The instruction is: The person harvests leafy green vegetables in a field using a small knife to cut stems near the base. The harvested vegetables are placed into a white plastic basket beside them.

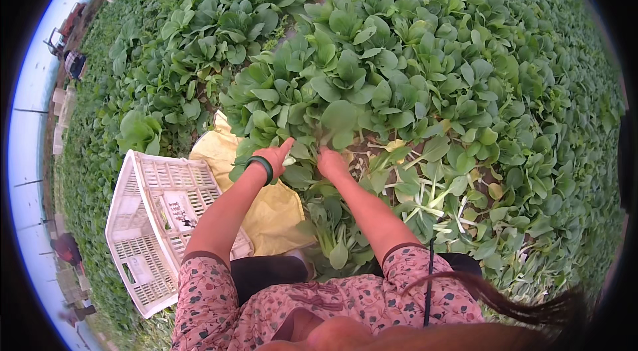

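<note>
My left hand, with a dark green band around the wrist, is closed around a leafy green that looks like bok choy. Its pale stem end shows beneath the extended index finger. To the right, my right hand reaches in at the base of the standing bok choy plants. A blurred leaf rises just above it. Leaves hide the right fingertips, so what they hold cannot be made out. Below, between my forearms, bok choy heads lie in a pile.
A white plastic crate lies tipped on its side at left, beside a yellow sheet or sack. Loose leaves and cut stems litter the ground at right. Far left are other people, stacked crates and a red vehicle.
</note>
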`<state>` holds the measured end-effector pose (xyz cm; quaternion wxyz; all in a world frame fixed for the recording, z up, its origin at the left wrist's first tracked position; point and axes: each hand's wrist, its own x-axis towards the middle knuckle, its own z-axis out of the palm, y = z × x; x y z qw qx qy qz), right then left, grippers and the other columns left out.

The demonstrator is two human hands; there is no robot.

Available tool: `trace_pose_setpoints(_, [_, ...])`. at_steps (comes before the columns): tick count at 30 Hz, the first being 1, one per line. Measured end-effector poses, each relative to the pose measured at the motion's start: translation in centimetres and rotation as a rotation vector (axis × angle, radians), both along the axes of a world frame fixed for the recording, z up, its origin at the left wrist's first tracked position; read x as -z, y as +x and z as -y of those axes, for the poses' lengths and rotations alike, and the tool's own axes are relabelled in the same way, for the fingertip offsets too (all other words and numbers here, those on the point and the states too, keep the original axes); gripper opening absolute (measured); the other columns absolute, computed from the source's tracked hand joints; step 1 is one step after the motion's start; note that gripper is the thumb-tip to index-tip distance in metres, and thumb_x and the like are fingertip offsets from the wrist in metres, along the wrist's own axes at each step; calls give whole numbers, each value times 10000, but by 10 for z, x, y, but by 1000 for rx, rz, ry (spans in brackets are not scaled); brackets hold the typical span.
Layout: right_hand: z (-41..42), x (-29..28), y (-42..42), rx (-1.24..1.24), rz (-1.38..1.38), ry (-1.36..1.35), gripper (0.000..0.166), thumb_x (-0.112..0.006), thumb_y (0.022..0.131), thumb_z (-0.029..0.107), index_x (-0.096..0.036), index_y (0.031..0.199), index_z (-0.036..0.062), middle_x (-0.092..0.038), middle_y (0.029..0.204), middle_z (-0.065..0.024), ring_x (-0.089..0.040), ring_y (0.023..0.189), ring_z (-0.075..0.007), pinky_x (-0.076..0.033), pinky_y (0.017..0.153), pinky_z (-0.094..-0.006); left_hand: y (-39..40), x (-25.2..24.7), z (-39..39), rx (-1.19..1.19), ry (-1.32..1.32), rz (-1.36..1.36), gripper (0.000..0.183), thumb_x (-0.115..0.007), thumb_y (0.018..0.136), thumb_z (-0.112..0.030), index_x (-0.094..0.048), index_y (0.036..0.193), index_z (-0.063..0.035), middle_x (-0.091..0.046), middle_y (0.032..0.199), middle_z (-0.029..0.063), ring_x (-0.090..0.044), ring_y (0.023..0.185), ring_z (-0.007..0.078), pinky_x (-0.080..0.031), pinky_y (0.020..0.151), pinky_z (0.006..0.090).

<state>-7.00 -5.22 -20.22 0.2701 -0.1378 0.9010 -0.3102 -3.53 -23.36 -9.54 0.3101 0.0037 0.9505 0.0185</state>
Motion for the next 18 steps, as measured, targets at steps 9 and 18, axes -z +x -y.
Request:
trace_pose_setpoints(9, [-16,14,-1,-65,-104,-144,274,-463,868,265,-530,1039,62,-631,886,-228,-610,790,-408,-483,701,-502,28,15,30,538,16,-76,539,-489,817,-111,-381,1306,-311,-598,859,131,-632,718,306,-504,598,421])
trace_pose_setpoints(18, [-25,-15,26,-845,-149,-29,199,-491,814,229,-579,908,78,-649,817,-157,-635,791,-345,-499,718,-460,23,23,49,226,-6,-225,560,-552,759,-106,-398,1287,-208,-609,942,142,-632,808,311,-509,669,418])
